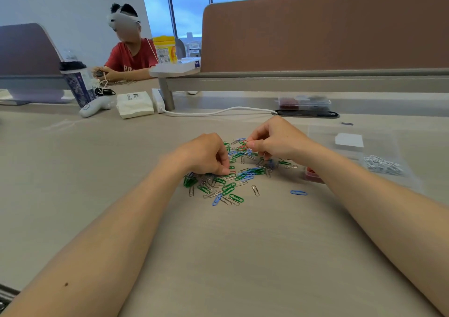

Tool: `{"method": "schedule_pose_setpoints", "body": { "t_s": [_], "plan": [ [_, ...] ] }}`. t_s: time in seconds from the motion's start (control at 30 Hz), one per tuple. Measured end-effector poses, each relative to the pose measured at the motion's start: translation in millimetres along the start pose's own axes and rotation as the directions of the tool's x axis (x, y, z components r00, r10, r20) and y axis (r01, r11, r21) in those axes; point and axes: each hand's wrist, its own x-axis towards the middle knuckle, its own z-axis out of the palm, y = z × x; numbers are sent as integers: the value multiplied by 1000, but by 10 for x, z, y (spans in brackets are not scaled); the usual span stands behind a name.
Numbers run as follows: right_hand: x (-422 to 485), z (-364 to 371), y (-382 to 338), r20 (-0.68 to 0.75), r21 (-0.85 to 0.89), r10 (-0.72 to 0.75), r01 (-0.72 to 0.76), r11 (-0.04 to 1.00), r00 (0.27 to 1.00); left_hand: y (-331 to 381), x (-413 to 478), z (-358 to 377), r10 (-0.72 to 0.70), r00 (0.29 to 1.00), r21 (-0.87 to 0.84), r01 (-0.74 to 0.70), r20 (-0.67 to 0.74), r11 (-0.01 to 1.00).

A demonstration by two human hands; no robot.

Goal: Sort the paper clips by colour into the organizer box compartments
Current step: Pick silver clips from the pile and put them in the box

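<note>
A loose pile of green, blue, silver and red paper clips (230, 178) lies on the beige desk (218, 256). My left hand (206, 155) is curled over the pile's left side and pinches a red clip (232, 171) at its fingertips. My right hand (274, 139) hovers over the pile's far right and pinches a red clip (245, 142) between thumb and forefinger. A single blue clip (298, 192) lies apart to the right. The clear organizer box (379, 144) stands at the right; one compartment holds white clips (382, 165), and red clips (312, 174) show beside my right forearm.
A second clear box (305, 102) with dark and red contents sits at the back by a white cable (218, 111). A tissue pack (134, 104), a white controller (94, 106) and a cup (77, 83) stand at the back left. Another person sits across the far desk.
</note>
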Motion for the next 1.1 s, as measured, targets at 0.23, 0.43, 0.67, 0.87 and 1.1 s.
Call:
{"method": "schedule_pose_setpoints", "body": {
  "t_s": [0.23, 0.43, 0.67, 0.87, 1.1],
  "plan": [
    [-90, -119, -38, -19, 4, 3, -3, 1000, 1000, 73, -3, -10, 36, 998, -56, -39, -54, 998],
    [-365, -640, 165, -67, -54, 94, -97, 994, 993, 367, 135, -40, 162, 970, -245, -205, -182, 948],
    [-687, -1001, 477, 1, -184, 175, -172, 968, 984, 1054, 439, 18, 364, 919, -211, -390, -153, 896],
    [-829, -1093, 522, 141, -217, 192, -159, 963, 971, 1253, 572, 226, 401, 914, -223, -404, -59, 887],
    [-780, -1072, 439, 56, -355, 141, -112, 928, 988, 912, 494, -42, 319, 933, -200, -348, -165, 916]
  ]
}}
